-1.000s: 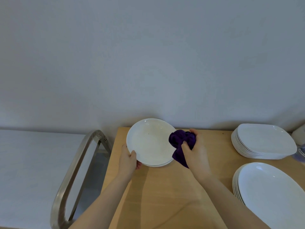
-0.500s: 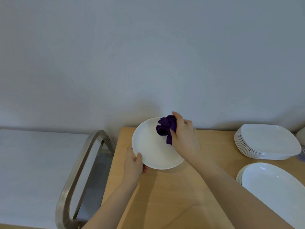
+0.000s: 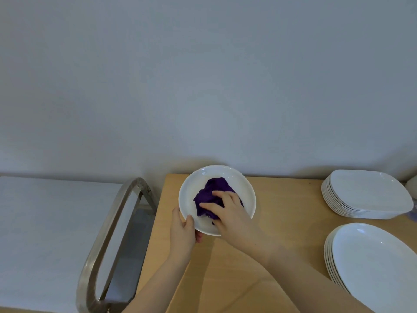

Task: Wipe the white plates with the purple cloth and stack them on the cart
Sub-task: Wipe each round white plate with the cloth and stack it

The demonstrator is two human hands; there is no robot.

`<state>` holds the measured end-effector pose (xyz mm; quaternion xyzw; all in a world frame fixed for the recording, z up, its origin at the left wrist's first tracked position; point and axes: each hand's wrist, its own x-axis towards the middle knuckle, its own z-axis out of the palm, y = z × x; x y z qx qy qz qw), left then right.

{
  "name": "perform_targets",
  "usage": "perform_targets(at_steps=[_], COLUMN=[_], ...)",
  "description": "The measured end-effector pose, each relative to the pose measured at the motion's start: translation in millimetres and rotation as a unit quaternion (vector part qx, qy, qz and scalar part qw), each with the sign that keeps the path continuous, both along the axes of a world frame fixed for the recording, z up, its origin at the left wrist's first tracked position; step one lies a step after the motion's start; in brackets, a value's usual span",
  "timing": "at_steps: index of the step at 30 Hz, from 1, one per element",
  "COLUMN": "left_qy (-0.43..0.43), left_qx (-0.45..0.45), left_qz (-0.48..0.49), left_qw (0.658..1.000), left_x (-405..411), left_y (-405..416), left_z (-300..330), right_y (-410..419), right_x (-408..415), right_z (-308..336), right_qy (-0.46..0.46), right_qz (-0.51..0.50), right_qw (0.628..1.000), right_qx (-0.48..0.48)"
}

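A round white plate (image 3: 239, 184) is held tilted above the far left corner of the wooden table (image 3: 282, 222). My left hand (image 3: 184, 231) grips the plate's lower left rim, thumb on top. My right hand (image 3: 230, 211) presses the crumpled purple cloth (image 3: 211, 190) flat against the middle of the plate. A stack of square white plates (image 3: 367, 195) sits at the far right of the table. A stack of oval white plates (image 3: 372, 263) lies nearer at the right edge of view.
A steel cart handle (image 3: 108, 240) loops up just left of the table, with the cart's grey shelf (image 3: 126, 256) seen through it. A plain wall stands close behind the table. A white surface (image 3: 45, 233) fills the left.
My right hand has carried the cloth from the plate's right rim onto its middle. The plate has lifted off the table and tilted toward me; my left hand keeps its grip on the rim.
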<state>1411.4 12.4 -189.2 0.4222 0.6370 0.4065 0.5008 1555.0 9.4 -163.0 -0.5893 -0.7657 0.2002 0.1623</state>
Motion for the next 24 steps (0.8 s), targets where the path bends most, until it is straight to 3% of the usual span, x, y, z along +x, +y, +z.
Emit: perform_targets(at_steps=[6,10,13,17,24], left_qy=[-0.016,-0.020,-0.016,-0.027,-0.043], left_qx=[0.002,0.005,0.007,0.014,0.023], left_qz=[0.006,0.005,-0.002,-0.004,0.011], left_qw=[1.000,1.000,1.000,1.000,0.999], left_x=[0,0,0,1,-1], left_y=[-1,-1,-3,-7,-9], left_z=[-6,-4,-3,1,12], right_y=[-18,-14,6,22,10], right_x=[7,13,11,-2,-2], right_z=[9,25,24,18,18], right_qy=[0.047,0.159,0.093,-0.030,-0.055], right_qz=[0.055,-0.003,-0.037,0.006,0.071], right_qw=[0.997,0.985,0.994,0.997,0.993], right_qx=[-0.033,-0.067,-0.036,-0.066,-0.072])
